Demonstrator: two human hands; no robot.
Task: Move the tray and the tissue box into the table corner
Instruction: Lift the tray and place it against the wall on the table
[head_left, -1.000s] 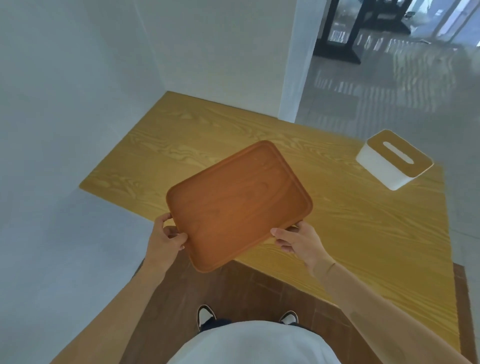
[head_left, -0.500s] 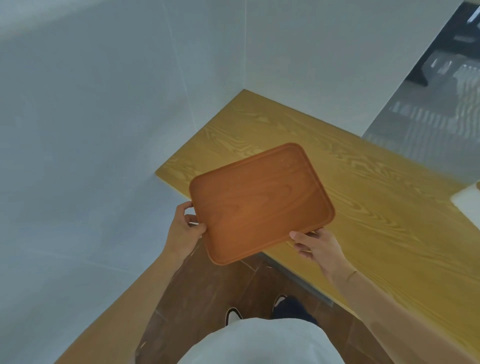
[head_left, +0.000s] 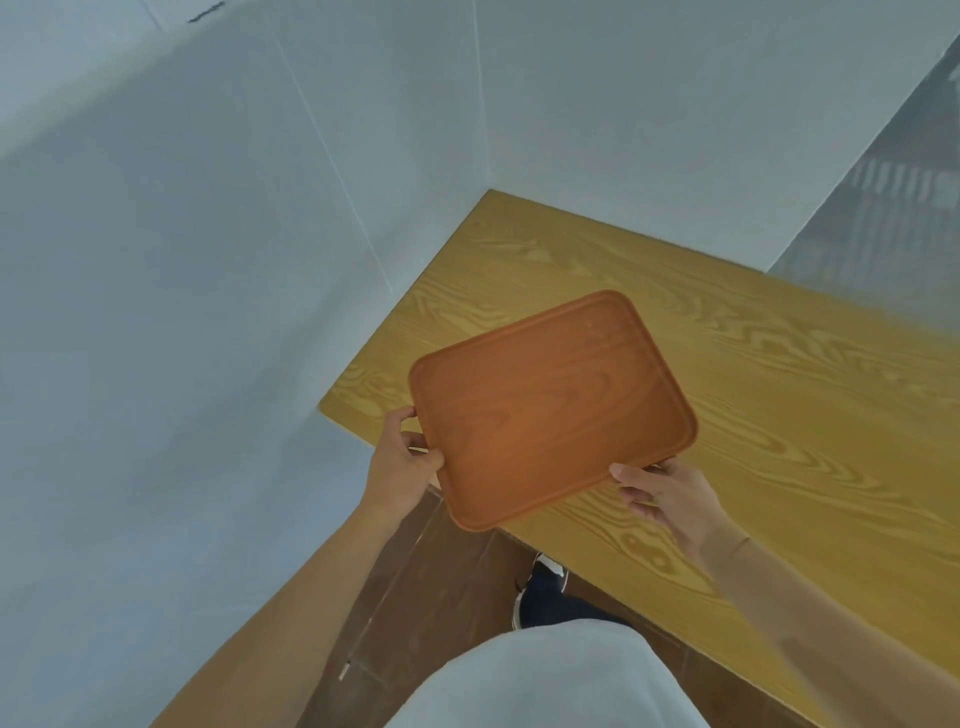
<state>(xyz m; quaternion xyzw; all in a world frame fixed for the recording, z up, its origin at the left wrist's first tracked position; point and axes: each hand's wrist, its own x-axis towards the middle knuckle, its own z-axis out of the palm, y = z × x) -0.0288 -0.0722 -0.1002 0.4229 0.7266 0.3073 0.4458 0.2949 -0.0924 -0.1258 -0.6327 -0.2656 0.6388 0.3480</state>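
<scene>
An empty reddish-brown wooden tray (head_left: 550, 410) with rounded corners hangs in the air over the near left part of the yellow wood-grain table (head_left: 779, 415). My left hand (head_left: 402, 465) grips its left edge. My right hand (head_left: 662, 493) grips its near right edge, thumb on top. The tray is tilted a little and partly juts out past the table's front edge. The table's far left corner (head_left: 491, 200) lies where two white walls meet. The tissue box is out of view.
White walls (head_left: 208, 312) close in on the left and behind the table. Brown floor (head_left: 441, 597) and my shoes (head_left: 540, 587) show below the table's front edge. A grey tiled floor (head_left: 893, 208) opens at the far right.
My view has swung left, so the tissue box has left the frame. The tray, held in both hands, has shifted toward the table's left end, nearer the wall corner.
</scene>
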